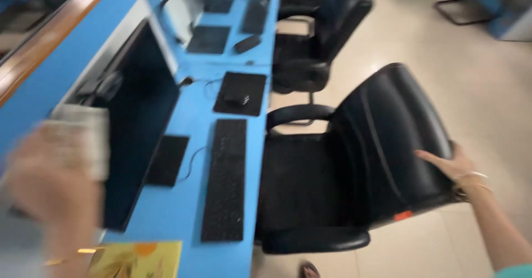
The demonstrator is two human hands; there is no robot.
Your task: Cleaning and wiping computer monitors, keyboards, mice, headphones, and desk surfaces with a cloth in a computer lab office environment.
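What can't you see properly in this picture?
Head view:
- Left hand: motion blur; it holds something pale and cloth-like, but what it is cannot be told.
- Right hand: only fingers show on the black chair's backrest; the backrest hides the palm.
- Yellow item: cut off by the bottom edge.
- Monitor: seen side-on, partly behind the left hand; screen dark.
- Far desk items: too small and blurred.

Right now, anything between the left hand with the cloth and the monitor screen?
Nothing visible. The left hand holds a pale cloth, blurred, right at the dark monitor, no object between them. The right hand grips the black chair's backrest, off to the side.
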